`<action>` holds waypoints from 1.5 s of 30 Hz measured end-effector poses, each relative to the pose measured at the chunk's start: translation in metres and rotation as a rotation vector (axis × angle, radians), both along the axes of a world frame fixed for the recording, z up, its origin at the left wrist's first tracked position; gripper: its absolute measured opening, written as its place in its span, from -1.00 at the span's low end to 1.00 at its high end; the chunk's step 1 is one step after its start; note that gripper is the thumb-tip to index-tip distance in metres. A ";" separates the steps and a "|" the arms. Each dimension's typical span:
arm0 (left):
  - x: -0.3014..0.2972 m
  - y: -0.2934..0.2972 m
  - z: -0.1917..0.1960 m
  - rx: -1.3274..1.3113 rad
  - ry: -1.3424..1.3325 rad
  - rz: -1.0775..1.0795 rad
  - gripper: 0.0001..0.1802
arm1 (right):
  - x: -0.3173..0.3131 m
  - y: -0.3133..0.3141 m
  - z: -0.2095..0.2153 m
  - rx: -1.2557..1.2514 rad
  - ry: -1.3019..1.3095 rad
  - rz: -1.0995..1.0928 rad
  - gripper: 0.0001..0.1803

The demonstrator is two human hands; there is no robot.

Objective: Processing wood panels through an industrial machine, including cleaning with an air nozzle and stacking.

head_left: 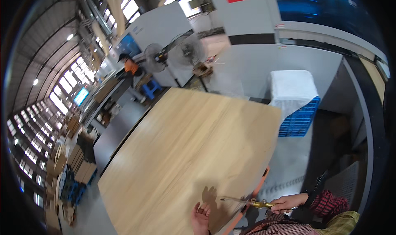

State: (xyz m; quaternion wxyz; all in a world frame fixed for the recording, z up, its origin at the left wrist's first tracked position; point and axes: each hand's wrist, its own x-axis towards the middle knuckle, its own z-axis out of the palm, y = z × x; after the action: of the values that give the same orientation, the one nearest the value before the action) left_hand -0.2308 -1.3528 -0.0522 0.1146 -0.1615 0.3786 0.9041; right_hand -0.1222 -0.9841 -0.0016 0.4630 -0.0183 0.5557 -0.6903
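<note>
Far left: windows in rows along a long hall, under a curved roof. Lower left: stacked cartons on blue pallets, beside a grey floor. Upper left of centre: a person in an orange top at a long bench, a blue stool near them. Upper centre: two fans on stands before a white partition. Centre: a large pale wood board, lying flat and reaching from the upper middle down to the lower edge of the view, its surface bare. Bottom centre: left hand, palm up, fingers loosely spread and slightly curled, holding nothing; it is over the board's near edge, its shadow cast on the wood just above it. Right of that: an orange strip running along the board's right edge. Bottom right: right hand, closed around the handle of a brass air gun, whose thin nozzle points left over the board's near corner; a black coiled hose rises behind the wrist; plaid sleeve. Upper right: a blue crate on the floor, covered by a white cloth. Far right: a dark bench edge, detail unclear.
</note>
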 end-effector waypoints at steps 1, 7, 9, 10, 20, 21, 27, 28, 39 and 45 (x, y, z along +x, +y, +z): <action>0.000 0.030 0.017 0.000 0.005 -0.032 -0.63 | 0.004 0.019 0.000 0.000 0.005 -0.032 -0.68; -0.047 0.168 -0.014 0.056 -0.067 -0.387 -0.64 | 0.039 0.108 0.004 0.085 0.084 -0.287 -0.71; -0.064 0.226 -0.019 0.073 -0.026 -0.507 -0.61 | 0.062 0.137 0.002 0.102 -0.051 -0.532 -0.71; -0.072 0.259 -0.023 -0.035 0.118 -0.701 -0.59 | 0.079 0.146 0.011 0.102 -0.067 -0.674 -0.71; -0.057 0.542 0.019 -0.136 0.051 -1.329 -0.68 | 0.190 0.200 0.021 -0.052 0.308 -2.521 -0.63; -0.057 0.562 0.024 -0.191 -0.047 -1.351 -0.71 | 0.192 0.206 0.028 -0.086 0.352 -2.705 -0.63; -0.058 0.686 0.014 -0.088 -0.097 -1.735 -0.68 | 0.227 0.224 0.032 -0.086 0.760 -3.351 -0.62; -0.076 0.702 0.006 0.040 -0.100 -1.772 -0.67 | 0.232 0.232 0.029 -0.064 0.839 -3.383 -0.60; -0.153 0.782 0.017 -0.106 0.145 -1.656 -0.68 | 0.142 0.341 0.055 -0.047 0.324 -2.754 -0.61; -0.172 0.799 0.003 -0.124 0.105 -1.589 -0.67 | 0.110 0.402 0.060 -0.016 0.402 -2.771 -0.64</action>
State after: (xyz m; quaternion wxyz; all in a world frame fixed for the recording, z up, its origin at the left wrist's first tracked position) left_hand -0.4026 -0.5542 -0.0488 0.6976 0.1933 0.4349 0.5356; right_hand -0.0125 -0.5816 0.0581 -0.6732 0.4386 0.1741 -0.5693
